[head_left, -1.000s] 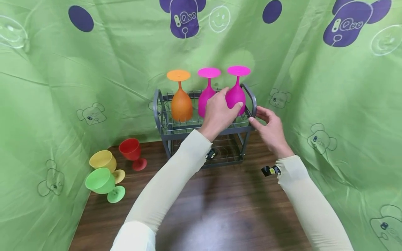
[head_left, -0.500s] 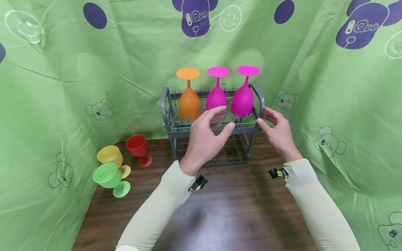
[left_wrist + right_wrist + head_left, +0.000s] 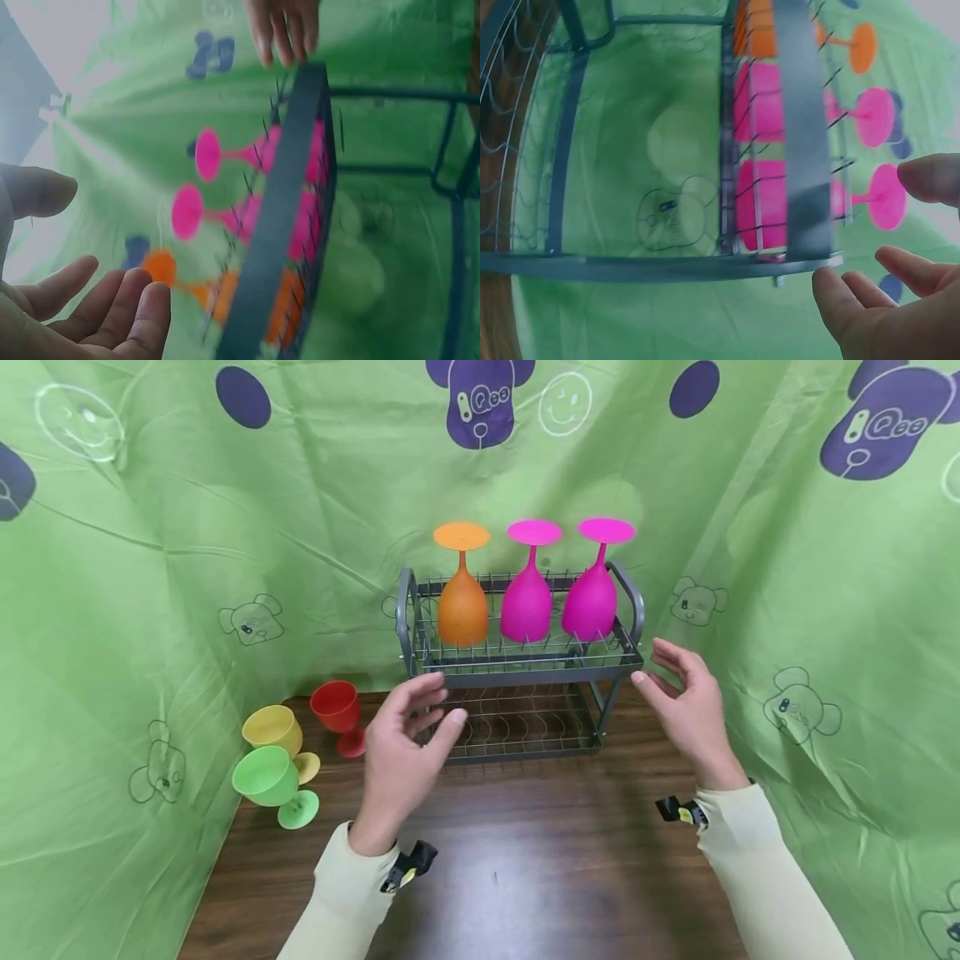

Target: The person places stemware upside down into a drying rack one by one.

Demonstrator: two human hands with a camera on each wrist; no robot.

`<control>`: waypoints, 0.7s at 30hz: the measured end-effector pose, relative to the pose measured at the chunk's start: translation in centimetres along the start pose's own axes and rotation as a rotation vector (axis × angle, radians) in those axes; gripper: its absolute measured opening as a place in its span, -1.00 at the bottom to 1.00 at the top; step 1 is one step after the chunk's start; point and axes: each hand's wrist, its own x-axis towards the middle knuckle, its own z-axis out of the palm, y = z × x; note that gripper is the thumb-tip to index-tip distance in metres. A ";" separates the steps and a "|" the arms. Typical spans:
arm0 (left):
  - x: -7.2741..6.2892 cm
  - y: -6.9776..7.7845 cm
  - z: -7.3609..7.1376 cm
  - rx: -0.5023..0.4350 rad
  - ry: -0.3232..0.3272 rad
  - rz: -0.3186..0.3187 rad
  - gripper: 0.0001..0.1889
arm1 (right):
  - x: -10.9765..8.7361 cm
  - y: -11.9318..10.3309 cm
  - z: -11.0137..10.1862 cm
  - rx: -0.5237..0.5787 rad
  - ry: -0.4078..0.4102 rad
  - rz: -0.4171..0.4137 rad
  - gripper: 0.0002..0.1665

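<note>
Both left hand [image 3: 397,768] and right hand [image 3: 692,706] have empty fingers [image 3: 411,692] loosely parted near the gray rack [image 3: 536,677].

Counter [image 3: 510,868]: open lane between left hand [image 3: 401,760] and right hand [image 3: 690,706], running to the lower tier [image 3: 525,756], open-fronted. Upper tier [image 3: 806,142]: orange goblet [image 3: 462,610], middle pink goblet [image 3: 527,606], right pink goblet [image 3: 591,603]; narrow gaps between. Rack [image 3: 525,677] ends: left handle [image 3: 402,614] and right handle [image 3: 637,602], raised barriers. Left approach: red goblet [image 3: 336,706], yellow goblet [image 3: 273,727], green goblet [image 3: 266,775]. Rear and sides: green curtain [image 3: 337,527].
</note>
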 end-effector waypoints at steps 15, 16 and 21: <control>-6.8 -10.3 -13.9 0.042 0.530 -0.345 -0.57 | -7.8 1.9 3.9 0.193 -0.027 -0.022 -0.50; -7.2 -11.1 -14.6 0.027 0.569 -0.360 -0.57 | -8.2 2.3 4.4 0.211 -0.032 -0.011 -0.51; -9.1 -14.5 -17.6 0.029 0.711 -0.449 -0.48 | -10.0 4.1 6.9 0.316 -0.041 0.061 -0.54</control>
